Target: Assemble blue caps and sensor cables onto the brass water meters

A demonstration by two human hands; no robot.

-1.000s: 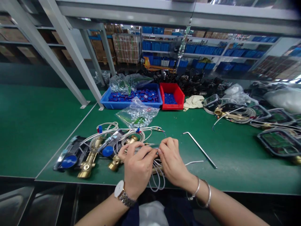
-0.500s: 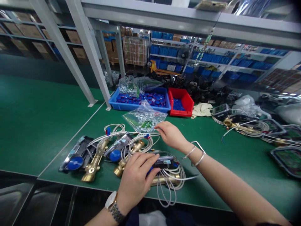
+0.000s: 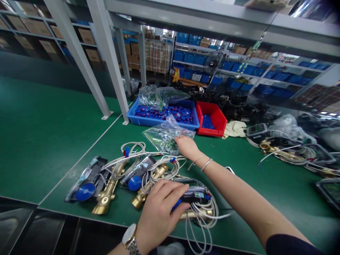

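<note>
The bench is green, tray blue, bin red, cloth probably cream.

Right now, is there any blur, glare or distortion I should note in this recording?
Head view: the grey posts lean steeply, as a wide, tilted lens would show them; small highlights speckle the clear bag; the far blue bins look soft; the top right corner falls dark.

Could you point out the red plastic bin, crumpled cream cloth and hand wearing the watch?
Red plastic bin (image 3: 210, 132): head view, front wall.
Crumpled cream cloth (image 3: 235, 129): head view, its middle.
Left hand with watch (image 3: 159, 209): head view, its back.
</note>
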